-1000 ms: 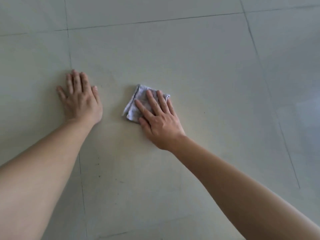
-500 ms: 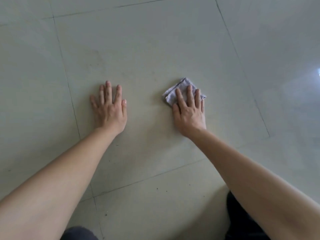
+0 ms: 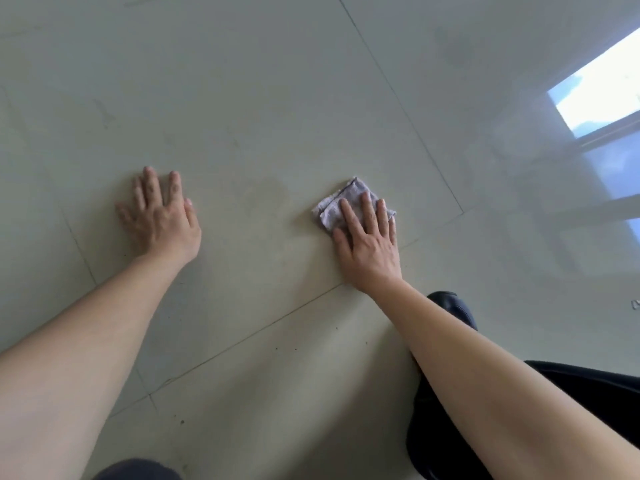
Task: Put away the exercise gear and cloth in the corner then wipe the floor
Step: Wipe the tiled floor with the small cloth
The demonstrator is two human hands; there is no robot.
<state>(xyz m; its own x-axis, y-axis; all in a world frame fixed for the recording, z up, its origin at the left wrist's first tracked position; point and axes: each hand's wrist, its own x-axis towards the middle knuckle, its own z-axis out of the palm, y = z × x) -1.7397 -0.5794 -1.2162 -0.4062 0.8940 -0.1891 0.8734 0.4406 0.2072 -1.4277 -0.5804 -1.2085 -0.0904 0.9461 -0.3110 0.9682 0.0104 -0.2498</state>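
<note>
We find the right hand (image 3: pixel 369 242) pressing spread, straight fingers on the folded cloth (image 3: pixel 341 204), flat on the tiled floor (image 3: pixel 277 98), evidently for wiping. The left hand (image 3: pixel 161 218), fingers straight, rests flat well apart, apparently as support.

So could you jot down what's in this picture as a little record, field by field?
floor: pale tiles, seen from above
left hand: flat on the floor, fingers straight, holding nothing
right hand: fingers straight, pressing the cloth
cloth: small, grey, folded, under the right hand's fingers
also: black shoe, window reflection
stage: wiping the floor
</note>
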